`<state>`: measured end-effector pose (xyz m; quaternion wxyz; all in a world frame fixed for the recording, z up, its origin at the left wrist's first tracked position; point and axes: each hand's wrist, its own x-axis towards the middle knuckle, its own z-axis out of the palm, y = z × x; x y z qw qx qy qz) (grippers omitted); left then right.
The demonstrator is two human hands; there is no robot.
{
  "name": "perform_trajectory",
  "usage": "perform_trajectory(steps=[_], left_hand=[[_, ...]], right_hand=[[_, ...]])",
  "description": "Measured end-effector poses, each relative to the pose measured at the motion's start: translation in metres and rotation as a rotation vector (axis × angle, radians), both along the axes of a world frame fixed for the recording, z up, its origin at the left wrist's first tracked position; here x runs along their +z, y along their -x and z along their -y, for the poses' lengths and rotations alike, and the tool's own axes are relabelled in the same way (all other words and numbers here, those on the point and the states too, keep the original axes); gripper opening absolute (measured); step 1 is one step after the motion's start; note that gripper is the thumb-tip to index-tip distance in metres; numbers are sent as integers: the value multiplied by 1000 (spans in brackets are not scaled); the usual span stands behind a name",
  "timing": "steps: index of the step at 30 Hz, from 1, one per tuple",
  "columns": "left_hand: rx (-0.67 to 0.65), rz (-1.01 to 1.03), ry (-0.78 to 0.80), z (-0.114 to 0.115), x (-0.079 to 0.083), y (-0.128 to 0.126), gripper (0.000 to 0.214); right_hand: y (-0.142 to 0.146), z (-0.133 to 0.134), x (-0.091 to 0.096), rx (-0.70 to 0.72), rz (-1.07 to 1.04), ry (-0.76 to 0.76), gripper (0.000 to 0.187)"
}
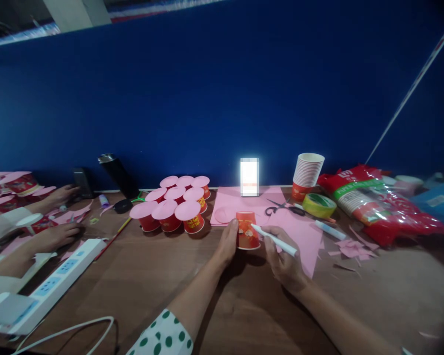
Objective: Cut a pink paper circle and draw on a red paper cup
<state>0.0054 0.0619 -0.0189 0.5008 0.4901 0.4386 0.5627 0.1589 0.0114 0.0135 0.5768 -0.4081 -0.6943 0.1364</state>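
My left hand [227,242] is closed round a red paper cup [247,230] that stands upside down on a sheet of pink paper [299,231]. My right hand [283,259] grips a white pen [274,240] whose tip touches the cup's right side near the base. A pink circle shape [222,215] lies on the paper just left of the cup. Black scissors [283,207] lie on the paper behind the cup.
Several upturned red cups with pink discs [173,202] stand at centre left. A stack of cups [306,176], a roll of green tape [318,205], a glue stick [329,230], a red bag [377,202] and pink scraps [350,249] lie right. A power strip [55,281] and another person's hands [55,236] are left.
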Motion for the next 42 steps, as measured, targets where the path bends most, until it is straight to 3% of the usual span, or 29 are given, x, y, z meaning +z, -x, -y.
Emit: perform_trajectory(steps=[6,15,21,32,42], left_hand=[[5,28,12,-1,-3,0,42],[-19,-58,-6,6,11,1,47],[-7,-70,-7,4,9,0,45],[-41,17,35,5,8,0,50],[-12,-47,6,8,16,0,44]], right_hand=[[-1,-2,-1,3,27,-16,16],[-4,-1,3,-20,108,-27,13],[-3,-1,1,-26,115,2,14],[-2,-1,0,-32,-5,44,11],[-1,-3,-3,-82,10,33,10]])
